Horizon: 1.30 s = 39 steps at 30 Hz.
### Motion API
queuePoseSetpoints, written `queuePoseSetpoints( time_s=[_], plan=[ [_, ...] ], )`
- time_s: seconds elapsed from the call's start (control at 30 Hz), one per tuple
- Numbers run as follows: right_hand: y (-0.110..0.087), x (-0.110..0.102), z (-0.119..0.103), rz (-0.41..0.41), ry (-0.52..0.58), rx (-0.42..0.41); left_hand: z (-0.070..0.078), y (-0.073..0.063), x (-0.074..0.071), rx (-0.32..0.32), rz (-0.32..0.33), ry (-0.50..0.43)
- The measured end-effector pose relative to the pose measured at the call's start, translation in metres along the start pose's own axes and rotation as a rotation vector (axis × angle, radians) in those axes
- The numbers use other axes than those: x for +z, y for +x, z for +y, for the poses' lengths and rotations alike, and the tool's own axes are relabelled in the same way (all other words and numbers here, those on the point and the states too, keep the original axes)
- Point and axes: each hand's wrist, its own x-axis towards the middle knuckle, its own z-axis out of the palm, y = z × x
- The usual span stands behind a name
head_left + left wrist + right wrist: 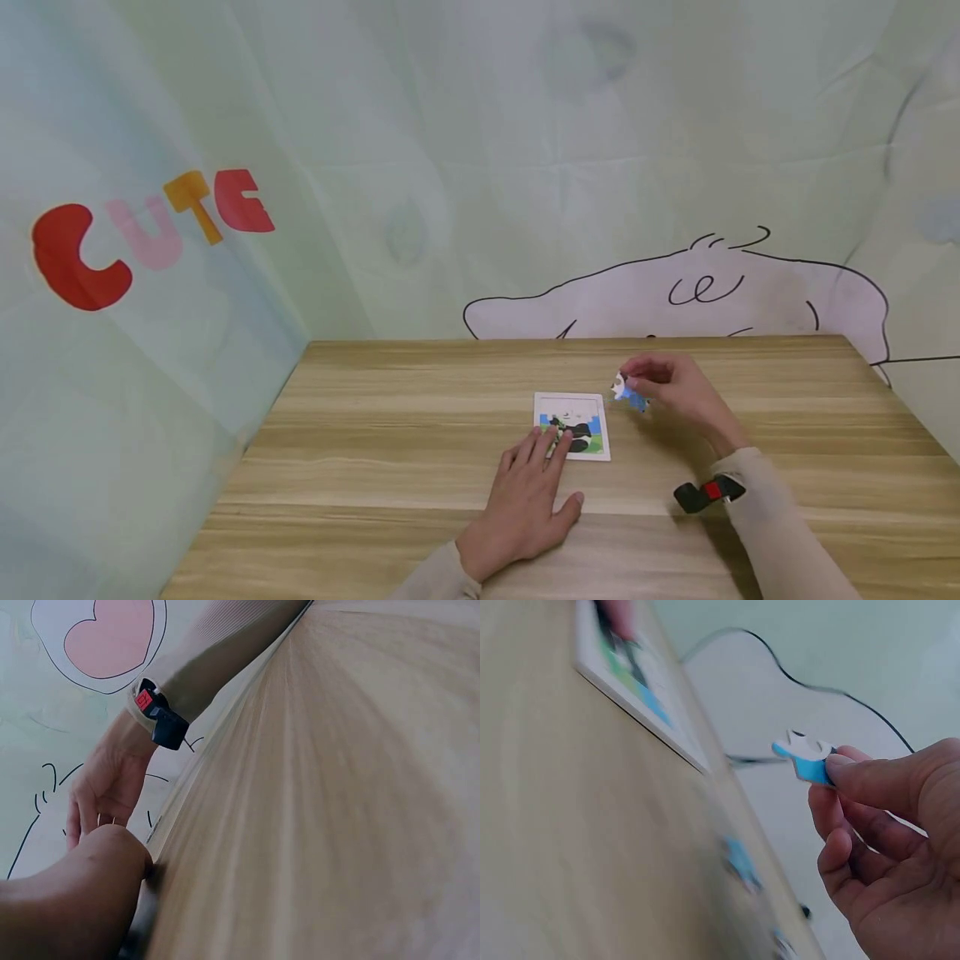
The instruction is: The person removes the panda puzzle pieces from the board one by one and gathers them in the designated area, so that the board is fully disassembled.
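A square white-framed jigsaw board (550,399) with a panda picture lies on the table, its upper part pale and without picture. My left hand (521,508) rests flat with its fingers spread, the fingertips on the board's lower left edge. To the right of the board, my right hand (671,392) pinches a jigsaw piece (810,759) between thumb and fingers, raised above the table. The piece is blue and white with a bit of black. In the left wrist view the left thumb side (82,885) fills the lower left corner and hides the board.
Blurred in the right wrist view, a blue loose piece (741,862) and a darker one (784,946) lie near the table's edge. The wooden table (360,467) meets a printed curtain (420,167) at its back. A black device (708,493) is strapped on the right wrist.
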Motion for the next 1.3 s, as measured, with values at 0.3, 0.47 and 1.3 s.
queuePoseSetpoints(
  time_s=[0.3, 0.47, 1.3],
  plan=[
    [-0.015, -0.055, 0.034, 0.038, -0.014, 0.089, 0.001, 0.001, -0.001, -0.006, -0.017, -0.011],
    [-0.025, -0.078, 0.061, 0.054, -0.042, 0.180, 0.001, 0.001, -0.001, -0.009, -0.027, -0.011],
    [-0.033, -0.088, 0.078, 0.117, -0.405, 0.027, 0.000, 0.001, 0.000, 0.001, -0.021, -0.002]
  ],
)
